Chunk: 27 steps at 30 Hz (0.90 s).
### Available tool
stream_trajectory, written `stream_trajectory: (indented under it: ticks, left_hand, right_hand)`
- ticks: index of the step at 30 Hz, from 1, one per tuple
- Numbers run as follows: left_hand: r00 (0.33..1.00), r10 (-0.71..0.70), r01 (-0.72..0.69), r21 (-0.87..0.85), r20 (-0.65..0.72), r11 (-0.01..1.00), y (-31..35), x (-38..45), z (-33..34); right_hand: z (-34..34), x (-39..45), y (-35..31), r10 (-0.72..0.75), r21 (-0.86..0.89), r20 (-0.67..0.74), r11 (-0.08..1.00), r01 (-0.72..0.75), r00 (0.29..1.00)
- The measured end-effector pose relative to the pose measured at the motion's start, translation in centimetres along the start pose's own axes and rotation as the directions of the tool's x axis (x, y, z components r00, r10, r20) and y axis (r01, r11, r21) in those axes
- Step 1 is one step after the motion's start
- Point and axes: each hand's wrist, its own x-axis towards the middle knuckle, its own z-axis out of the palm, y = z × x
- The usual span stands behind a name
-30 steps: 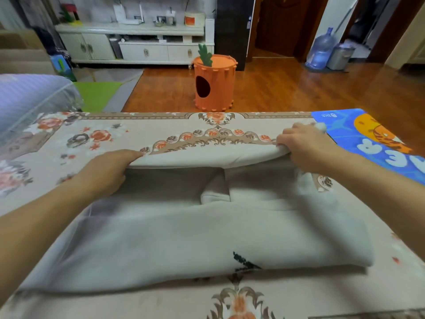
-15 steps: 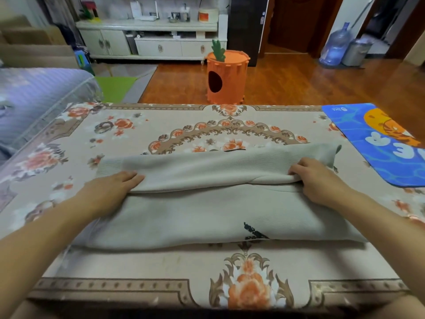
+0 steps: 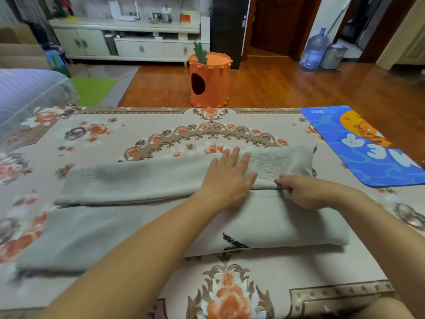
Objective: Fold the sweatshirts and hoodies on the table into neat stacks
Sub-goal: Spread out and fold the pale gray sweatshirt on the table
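Grey fleece fills the middle of the head view: the sweatshirt (image 3: 142,203) lies on the bench (image 3: 264,279), on its floral cover, with its long axis running left to right, parallel to the near edge. Its far part is doubled toward the person, so a long folded band sits on top of the body and its ribbed end points left. A dark printed mark shows at the near edge.

Half a second ago the hands sat at opposite ends of that band. Now the left hand (image 3: 227,178) has crossed to the right half and lies flat on the band, its grip wide, fingers straight and spread, pressing the cloth down. The right hand (image 3: 308,192) is just beside it at the band's near edge, fingers curled into the seam; it seems to pinch the fabric there, though the fingertips are partly hidden. The garment now looks flatter.

By my reading, the lengthwise fold is laid and being smoothed, and a crosswise fold to shorten the long strip is likely the next step. No finished stack is visible yet.

A blue mat (image 3: 368,148) lies at the bench's right end, apart from the sweatshirt.
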Motion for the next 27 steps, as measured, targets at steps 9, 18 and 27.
stream_trajectory:
  ticks: [9, 18, 27]
  left_hand:
    - [0.972, -0.125, 0.121, 0.035, 0.199, 0.992, 0.3, 1.4, 3.6]
    - [0.925, -0.354, 0.374, -0.164, 0.138, 0.913, -0.9, 2.9, 3.3]
    - [0.925, -0.334, 0.352, -0.078, 0.181, 0.933, -1.0, 2.3, 3.2]
  right_hand:
    - [-0.1, 9.8, -0.6, 0.235, 0.215, -0.399, 0.964, -0.159, 0.886]
    - [1.8, 12.1, 3.2, 0.394, 0.331, -0.278, 0.896, -0.297, 0.876]
    - [4.3, 10.0, -6.5, 0.126, 0.171, -0.457, 0.984, -0.052, 0.880]
